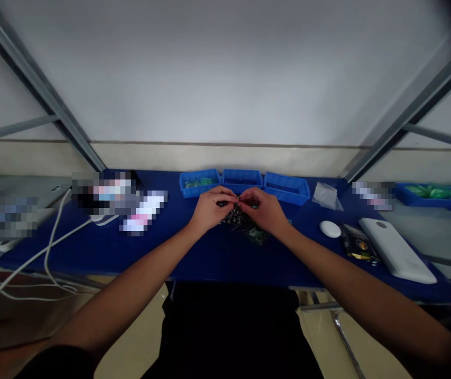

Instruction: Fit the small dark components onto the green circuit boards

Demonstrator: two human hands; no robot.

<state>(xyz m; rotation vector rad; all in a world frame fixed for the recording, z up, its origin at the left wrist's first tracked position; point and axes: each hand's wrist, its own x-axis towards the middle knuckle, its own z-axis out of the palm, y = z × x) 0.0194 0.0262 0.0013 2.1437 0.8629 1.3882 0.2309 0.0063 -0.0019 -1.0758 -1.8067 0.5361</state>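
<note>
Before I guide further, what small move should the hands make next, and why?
Probably raise the left hand and right hand slightly. Their fingers come close together over the pile of small dark parts, and anything pinched there is too small to make out, so lifting might show it better.

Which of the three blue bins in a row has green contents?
The leftmost bin; green pieces show in it, none in the middle bin or right bin.
</note>
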